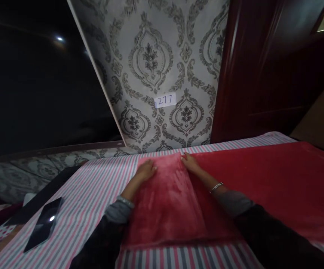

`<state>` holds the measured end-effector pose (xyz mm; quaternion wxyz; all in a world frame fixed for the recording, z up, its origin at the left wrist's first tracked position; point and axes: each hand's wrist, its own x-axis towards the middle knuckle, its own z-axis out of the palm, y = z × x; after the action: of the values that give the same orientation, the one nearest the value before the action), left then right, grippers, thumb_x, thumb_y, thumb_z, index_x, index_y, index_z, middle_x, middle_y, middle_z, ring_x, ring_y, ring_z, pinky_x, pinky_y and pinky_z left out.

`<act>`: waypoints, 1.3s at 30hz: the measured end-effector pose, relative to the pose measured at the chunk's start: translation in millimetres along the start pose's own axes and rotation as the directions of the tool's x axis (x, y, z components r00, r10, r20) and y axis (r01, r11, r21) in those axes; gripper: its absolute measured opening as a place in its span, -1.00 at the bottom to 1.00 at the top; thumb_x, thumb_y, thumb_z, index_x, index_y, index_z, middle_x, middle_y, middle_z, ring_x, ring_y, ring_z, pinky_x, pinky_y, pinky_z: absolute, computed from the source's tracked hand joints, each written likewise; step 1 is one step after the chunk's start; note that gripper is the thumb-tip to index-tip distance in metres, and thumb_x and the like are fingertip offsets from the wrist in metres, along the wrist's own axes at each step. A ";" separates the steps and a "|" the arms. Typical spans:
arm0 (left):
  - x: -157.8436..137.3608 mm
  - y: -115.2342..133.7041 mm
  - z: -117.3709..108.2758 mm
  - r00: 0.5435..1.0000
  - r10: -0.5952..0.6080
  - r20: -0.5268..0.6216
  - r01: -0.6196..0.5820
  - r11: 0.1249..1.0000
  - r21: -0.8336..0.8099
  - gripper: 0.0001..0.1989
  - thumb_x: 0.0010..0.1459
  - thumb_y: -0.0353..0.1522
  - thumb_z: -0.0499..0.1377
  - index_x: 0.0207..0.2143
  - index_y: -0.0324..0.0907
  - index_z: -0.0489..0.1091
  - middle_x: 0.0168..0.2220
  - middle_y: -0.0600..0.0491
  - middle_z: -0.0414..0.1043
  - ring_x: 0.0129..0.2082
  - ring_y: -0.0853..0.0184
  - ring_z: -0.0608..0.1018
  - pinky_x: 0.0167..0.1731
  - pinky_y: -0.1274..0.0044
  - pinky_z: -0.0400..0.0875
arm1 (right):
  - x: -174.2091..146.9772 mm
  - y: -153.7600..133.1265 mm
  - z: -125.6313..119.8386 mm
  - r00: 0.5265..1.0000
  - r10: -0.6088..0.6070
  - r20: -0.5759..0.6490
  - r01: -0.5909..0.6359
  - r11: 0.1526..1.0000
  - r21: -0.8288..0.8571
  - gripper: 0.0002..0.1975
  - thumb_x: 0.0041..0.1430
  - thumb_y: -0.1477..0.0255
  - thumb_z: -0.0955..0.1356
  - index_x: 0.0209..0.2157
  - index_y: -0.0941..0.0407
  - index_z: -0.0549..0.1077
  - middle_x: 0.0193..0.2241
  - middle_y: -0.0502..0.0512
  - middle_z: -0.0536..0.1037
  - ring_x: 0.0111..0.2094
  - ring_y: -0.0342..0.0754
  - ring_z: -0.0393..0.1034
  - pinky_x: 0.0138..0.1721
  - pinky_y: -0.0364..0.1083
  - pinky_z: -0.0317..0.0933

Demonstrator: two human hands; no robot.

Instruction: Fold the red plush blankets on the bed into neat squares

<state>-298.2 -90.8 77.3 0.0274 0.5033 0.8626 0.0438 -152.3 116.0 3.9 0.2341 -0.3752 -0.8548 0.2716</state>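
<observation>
A plush red blanket (268, 183) is spread over a striped sheet, its left part folded over into a paler flap (167, 201). My left hand (146, 170) lies on the flap near its far left edge, fingers resting on the fabric and slightly blurred. At the flap's far right corner, my right hand (190, 163) has its fingers closed on the blanket's edge. Some of its fingertips are hidden against the cloth. A bracelet (216, 187) circles my right wrist, and another band (125, 201) sits on the left.
Pink, grey and white stripes cover the sheet (94, 194). On its left side lies a dark phone (44, 224). A large black screen (44, 82) stands at the back left, beside a patterned wall (150, 67) bearing a paper label (165, 100). Dark red wood panelling (251, 74) rises at right.
</observation>
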 end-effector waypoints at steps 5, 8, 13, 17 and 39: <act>39.2 7.0 20.3 0.999 -0.036 0.009 0.036 0.999 0.031 -0.49 0.37 -0.18 -0.04 0.26 -0.20 0.24 0.34 -0.21 0.19 0.35 0.07 0.23 0.29 0.14 0.08 | 16.1 -7.6 23.5 1.000 -0.023 0.002 0.023 0.999 -0.031 -0.38 0.24 0.40 0.29 0.33 0.11 0.25 -0.10 0.19 0.62 -0.11 0.09 0.53 -0.10 -0.05 0.36; 42.3 13.3 45.9 0.998 -0.022 -0.056 0.026 0.997 0.070 -0.44 0.40 -0.16 -0.11 0.33 -0.22 0.14 0.38 -0.23 0.10 0.40 0.04 0.12 0.32 0.02 -0.09 | 6.0 -0.2 31.0 0.999 -0.027 -0.025 0.025 0.997 -0.068 -0.46 0.24 0.52 0.22 0.25 0.04 0.36 0.00 0.17 0.56 -0.05 0.06 0.48 -0.04 -0.05 0.33; 41.0 16.1 71.4 0.986 0.014 -0.168 0.007 0.992 0.126 -0.42 0.41 -0.15 -0.15 0.36 -0.23 0.12 0.37 -0.22 0.12 0.38 0.03 0.15 0.30 0.00 -0.03 | -7.1 -1.1 19.2 0.998 0.042 -0.047 -0.048 0.987 -0.152 -0.51 0.30 0.51 0.18 0.21 0.08 0.42 0.05 0.33 0.50 -0.03 0.19 0.46 -0.03 0.07 0.32; 40.6 15.4 70.1 0.984 0.017 -0.178 0.005 0.992 0.122 -0.43 0.41 -0.15 -0.14 0.36 -0.19 0.13 0.37 -0.23 0.12 0.38 0.02 0.16 0.29 -0.01 -0.02 | -12.3 -29.7 12.8 0.986 -0.155 -0.065 0.137 0.964 -0.228 -0.43 0.32 0.47 0.20 0.34 0.14 0.22 0.34 0.34 0.18 0.32 0.23 0.09 0.26 0.15 0.03; 25.3 -32.5 25.9 0.912 -0.409 0.033 0.408 0.912 0.040 -0.36 0.39 -0.12 -0.18 0.42 -0.18 -0.04 0.45 -0.19 -0.11 0.42 -0.04 0.06 0.27 -0.05 0.03 | -35.7 -23.1 25.8 0.949 -0.206 0.240 0.280 0.898 -0.338 -0.34 0.38 0.18 0.20 0.34 0.32 0.18 0.37 0.41 0.10 0.40 0.22 -0.12 0.36 0.23 -0.19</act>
<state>-336.5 -83.4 48.1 0.0453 0.3133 0.9485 0.0130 -158.0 67.8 -7.6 0.1053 -0.2732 -0.9497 0.1112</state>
